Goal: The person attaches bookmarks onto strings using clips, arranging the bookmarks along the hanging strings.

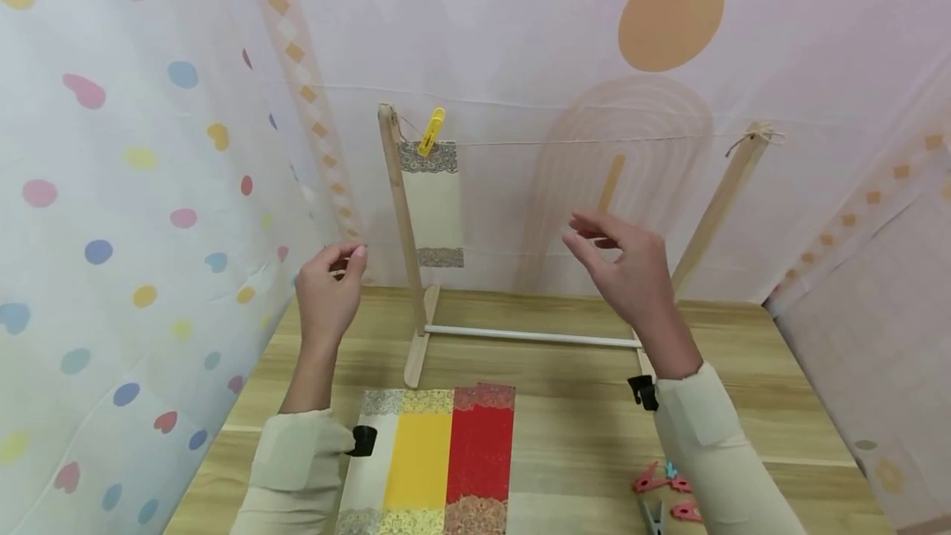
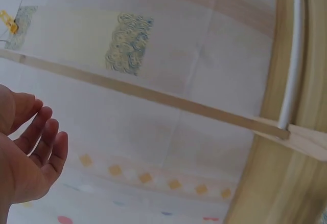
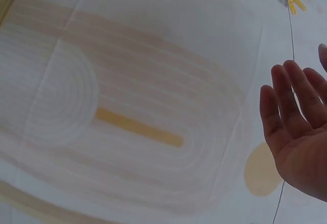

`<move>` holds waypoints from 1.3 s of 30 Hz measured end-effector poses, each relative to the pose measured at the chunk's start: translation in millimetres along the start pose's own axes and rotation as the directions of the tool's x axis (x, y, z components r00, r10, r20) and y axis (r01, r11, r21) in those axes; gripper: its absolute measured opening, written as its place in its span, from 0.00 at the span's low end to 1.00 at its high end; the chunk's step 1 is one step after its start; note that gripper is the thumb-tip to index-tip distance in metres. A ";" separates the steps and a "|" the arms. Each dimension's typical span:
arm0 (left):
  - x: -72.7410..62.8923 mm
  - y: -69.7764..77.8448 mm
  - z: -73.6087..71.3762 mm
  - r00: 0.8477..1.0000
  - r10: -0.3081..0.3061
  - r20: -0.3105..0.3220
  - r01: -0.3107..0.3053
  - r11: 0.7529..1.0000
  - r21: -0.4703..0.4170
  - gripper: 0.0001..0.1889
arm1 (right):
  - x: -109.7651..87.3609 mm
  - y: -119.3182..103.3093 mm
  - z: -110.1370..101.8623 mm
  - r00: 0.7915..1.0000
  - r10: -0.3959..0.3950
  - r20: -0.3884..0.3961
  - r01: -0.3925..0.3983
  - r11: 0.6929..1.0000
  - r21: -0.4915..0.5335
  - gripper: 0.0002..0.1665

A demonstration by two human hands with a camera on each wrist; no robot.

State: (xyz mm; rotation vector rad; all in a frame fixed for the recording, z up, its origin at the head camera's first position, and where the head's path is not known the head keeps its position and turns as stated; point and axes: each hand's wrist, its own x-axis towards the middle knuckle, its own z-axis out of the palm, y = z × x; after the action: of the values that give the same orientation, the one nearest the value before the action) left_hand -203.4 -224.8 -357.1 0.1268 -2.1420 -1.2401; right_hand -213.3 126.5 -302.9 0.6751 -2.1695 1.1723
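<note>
A cream card with patterned grey ends (image 1: pixel 436 209) hangs near the left post, clipped to a thin string (image 1: pixel 550 142) by a yellow clothespin (image 1: pixel 431 132). My left hand (image 1: pixel 330 291) hovers left of that post, fingers loosely bent and holding nothing. In the left wrist view, gaps show between the bent fingers (image 2: pixel 43 132). My right hand (image 1: pixel 627 267) is raised in front of the string's right half, empty, its fingers relaxed and thumb apart. On the table lie a cream card (image 1: pixel 369 469), a yellow card (image 1: pixel 418 461) and red cards (image 1: pixel 480 452) side by side.
The wooden stand has a left post (image 1: pixel 404 229), a right post (image 1: pixel 716 209) and a white bottom rod (image 1: pixel 531 337). Pink clothespins (image 1: pixel 650 479) and a grey one (image 1: pixel 654 516) lie by the right sleeve (image 1: pixel 724 452). Printed cloth (image 1: pixel 490 23) hangs behind the wooden table (image 1: pixel 579 428).
</note>
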 end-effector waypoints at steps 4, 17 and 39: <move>-11.8 -10.6 -6.5 1.000 -0.007 0.022 0.006 1.000 0.031 0.13 | -18.9 5.8 -9.7 0.999 0.002 -0.044 -0.005 0.998 -0.060 0.19; -44.0 -47.8 -16.1 0.958 0.016 0.287 -0.116 0.936 0.332 0.27 | -74.9 29.0 -48.9 0.986 0.166 0.017 -0.158 0.963 -0.219 0.25; -114.5 -99.0 -17.6 0.825 -0.218 0.521 -0.180 0.773 0.608 0.38 | -179.9 80.0 -61.6 0.784 0.514 0.348 -0.386 0.843 -0.375 0.43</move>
State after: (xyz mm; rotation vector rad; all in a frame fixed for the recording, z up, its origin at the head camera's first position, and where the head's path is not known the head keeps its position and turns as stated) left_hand -126.3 -247.7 -486.5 0.0670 -3.0412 -0.5118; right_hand -124.3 246.8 -445.0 0.3015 -2.9403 0.9526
